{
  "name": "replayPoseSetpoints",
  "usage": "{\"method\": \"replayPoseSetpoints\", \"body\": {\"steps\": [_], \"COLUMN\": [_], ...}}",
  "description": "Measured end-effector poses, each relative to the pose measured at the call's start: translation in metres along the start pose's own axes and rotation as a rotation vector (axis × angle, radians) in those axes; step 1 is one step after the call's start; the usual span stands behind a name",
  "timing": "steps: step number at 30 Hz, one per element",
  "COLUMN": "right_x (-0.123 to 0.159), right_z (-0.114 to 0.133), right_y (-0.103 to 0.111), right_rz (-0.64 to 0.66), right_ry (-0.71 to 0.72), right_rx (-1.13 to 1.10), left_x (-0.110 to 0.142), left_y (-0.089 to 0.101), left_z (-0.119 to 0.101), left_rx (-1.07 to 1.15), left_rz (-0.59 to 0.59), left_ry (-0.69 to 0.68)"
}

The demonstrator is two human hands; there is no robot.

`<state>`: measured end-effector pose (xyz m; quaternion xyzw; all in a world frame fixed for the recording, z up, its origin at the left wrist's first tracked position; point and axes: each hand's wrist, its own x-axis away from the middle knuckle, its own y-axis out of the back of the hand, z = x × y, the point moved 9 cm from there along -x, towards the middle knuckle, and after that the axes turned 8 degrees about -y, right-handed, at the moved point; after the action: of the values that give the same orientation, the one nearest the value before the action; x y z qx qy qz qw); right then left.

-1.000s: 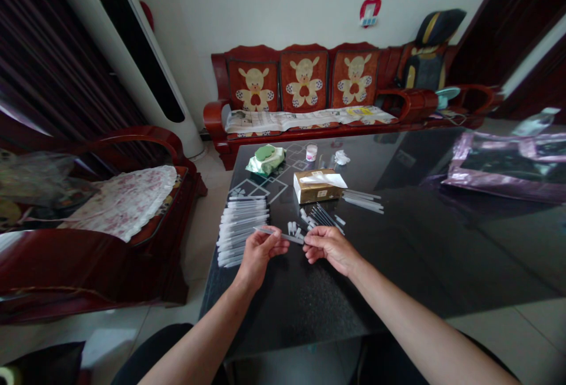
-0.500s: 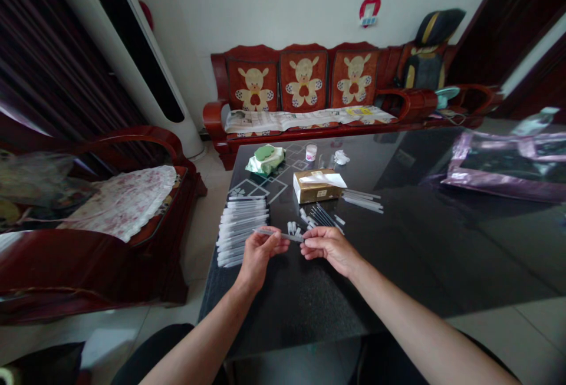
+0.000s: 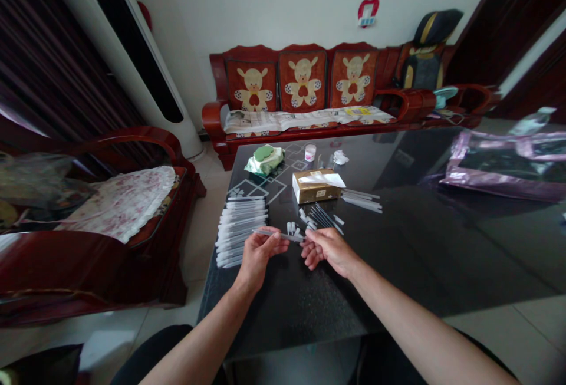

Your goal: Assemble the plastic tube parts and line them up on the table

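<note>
A slim, translucent pen (image 3: 283,235) lies level above the dark tabletop. My left hand (image 3: 262,250) is closed around its left part, thumb on top. At the pen's right end is my right hand (image 3: 326,248), thumb and index finger closed on that tip, the other fingers curled below. Beside my left hand lies a stack of similar pens (image 3: 242,226) in a row. Just beyond the held pen are small white caps (image 3: 290,227). Several thin dark refills (image 3: 326,220) lie fanned out past my right hand, with more white caps (image 3: 305,217) beside them.
A tissue box (image 3: 316,189) stands behind the refills, with several translucent tubes (image 3: 361,201) to its right. Farther back are a green wipes pack (image 3: 264,160), a small cup (image 3: 310,152) and a crumpled tissue (image 3: 340,157). A purple-edged bag (image 3: 499,181) lies at the right.
My right fingers have curled downward and its thumb has shifted up at the pen's end. My left hand and the pen have hardly moved.
</note>
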<state>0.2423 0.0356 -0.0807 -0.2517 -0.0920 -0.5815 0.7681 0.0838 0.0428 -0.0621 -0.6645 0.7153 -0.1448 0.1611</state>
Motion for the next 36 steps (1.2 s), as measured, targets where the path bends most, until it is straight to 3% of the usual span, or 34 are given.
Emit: {"method": "replayPoseSetpoints", "body": {"steps": [36], "right_x": [0.0036], "right_z": [-0.0016], "right_y": [-0.0064], "right_rz": [0.083], "right_ry": [-0.008], "right_rx": [0.078], "left_x": [0.0000], "left_y": [0.0011], "left_z": [0.0011], "left_rx": [0.004], "left_rz": [-0.017], "left_ry": [0.014]}}
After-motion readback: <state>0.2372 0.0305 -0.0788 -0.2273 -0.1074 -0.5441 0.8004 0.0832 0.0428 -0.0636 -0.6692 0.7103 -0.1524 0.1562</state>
